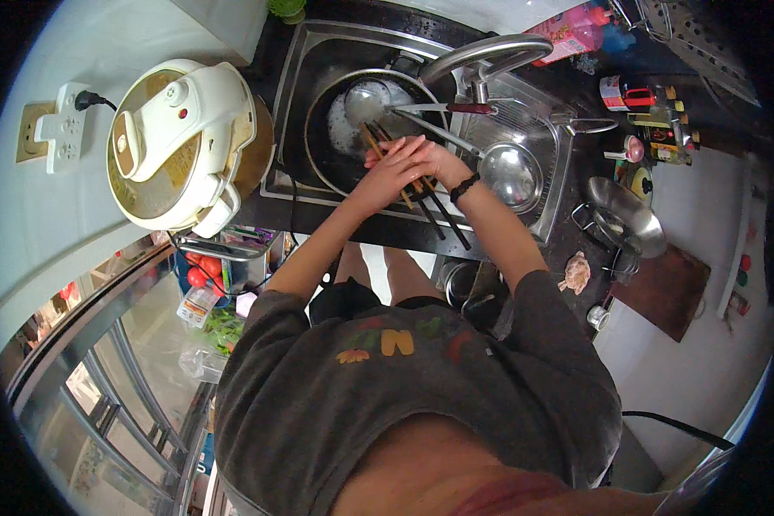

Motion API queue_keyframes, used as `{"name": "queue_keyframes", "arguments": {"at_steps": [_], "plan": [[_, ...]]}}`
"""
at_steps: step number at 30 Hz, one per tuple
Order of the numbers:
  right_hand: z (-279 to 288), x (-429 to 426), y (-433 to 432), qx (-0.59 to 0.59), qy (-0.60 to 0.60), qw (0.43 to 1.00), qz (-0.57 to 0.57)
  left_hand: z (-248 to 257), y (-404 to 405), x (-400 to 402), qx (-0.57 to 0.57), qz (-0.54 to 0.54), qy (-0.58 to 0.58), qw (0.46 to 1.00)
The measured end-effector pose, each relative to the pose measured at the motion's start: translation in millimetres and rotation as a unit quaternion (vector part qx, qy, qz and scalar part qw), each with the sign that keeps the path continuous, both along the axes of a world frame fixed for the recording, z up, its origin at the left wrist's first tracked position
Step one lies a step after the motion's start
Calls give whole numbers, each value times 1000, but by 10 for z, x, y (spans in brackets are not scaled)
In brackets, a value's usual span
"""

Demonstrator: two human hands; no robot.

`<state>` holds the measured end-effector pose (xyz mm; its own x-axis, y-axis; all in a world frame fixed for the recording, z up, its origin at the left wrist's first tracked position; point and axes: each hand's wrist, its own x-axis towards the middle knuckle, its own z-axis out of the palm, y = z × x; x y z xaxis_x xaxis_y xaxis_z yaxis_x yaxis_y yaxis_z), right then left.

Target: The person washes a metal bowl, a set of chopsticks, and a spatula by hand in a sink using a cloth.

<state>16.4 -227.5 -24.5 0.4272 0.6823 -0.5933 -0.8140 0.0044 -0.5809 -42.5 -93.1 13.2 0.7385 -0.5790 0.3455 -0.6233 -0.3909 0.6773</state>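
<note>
My left hand [390,174] and my right hand [448,164] are pressed together around a bundle of several chopsticks [435,216], some pale wood and some black. A black hair tie circles the right wrist. The chopsticks slant across a dark wok [322,155] that sits in the stainless steel sink [284,129]. Foamy water [345,126] lies in the wok, with a round bowl-like thing [367,97] partly in it. A utensil with a dark red handle [471,108] crosses the wok's rim. My palms hide the middle of the chopsticks.
A steel ladle [511,177] rests on the drainboard, its handle reaching over the wok. The faucet [490,48] arches above. To the left stands a white electric cooker [180,142]. Bottles [667,126], a metal pan [632,219] and a brown board [664,290] are at the right.
</note>
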Motion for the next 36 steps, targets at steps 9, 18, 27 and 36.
{"name": "queue_keyframes", "arguments": {"at_steps": [9, 18, 27, 36], "plan": [[16, 95, 76, -9, 122, 992, -35, -2, 104, -262, -21, 300, 95, 949], [-132, 92, 283, 63, 139, 986, -70, -108, 128, -311, -527, 44, 700, 479], [-647, 382, 342, -111, 38, 993, -5, -675, 265, 96, -543, 52, 665, 510], [-358, 374, 330, -155, 39, 985, 60, -859, 293, 128, -574, 96, 674, 455]]}}
